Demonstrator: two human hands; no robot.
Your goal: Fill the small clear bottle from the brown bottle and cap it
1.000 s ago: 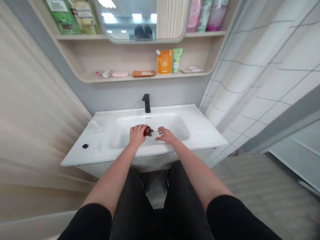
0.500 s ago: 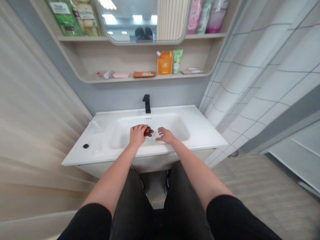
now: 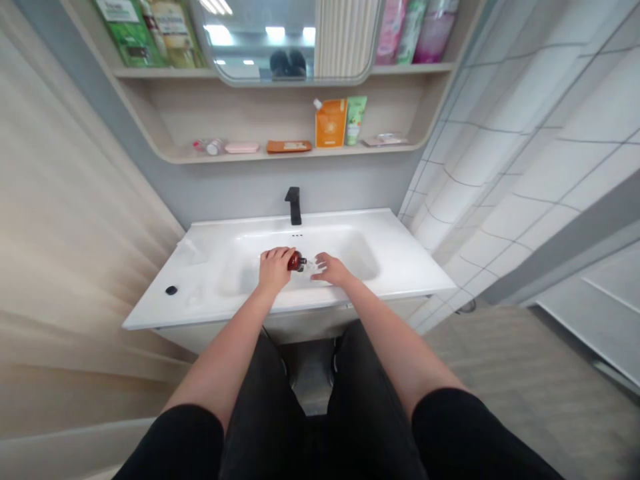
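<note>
My left hand [image 3: 274, 269] grips a dark brown glass bottle [image 3: 296, 261], which lies on its side over the white basin [image 3: 300, 243]. My right hand [image 3: 331, 269] is just right of the bottle, with its fingers spread. Its fingertips are at a small clear object [image 3: 314, 265] next to the bottle's end. That object is too small and glossy to identify, and I cannot tell whether it is joined to the bottle.
A black faucet [image 3: 293, 205] stands behind the basin. Above it, a wooden shelf [image 3: 280, 157] holds packets and small items. A small black disc [image 3: 171, 290] lies on the counter's left. Tiled wall rises to the right.
Both hands and the bottle stay almost where they were. The view has shifted only slightly.
</note>
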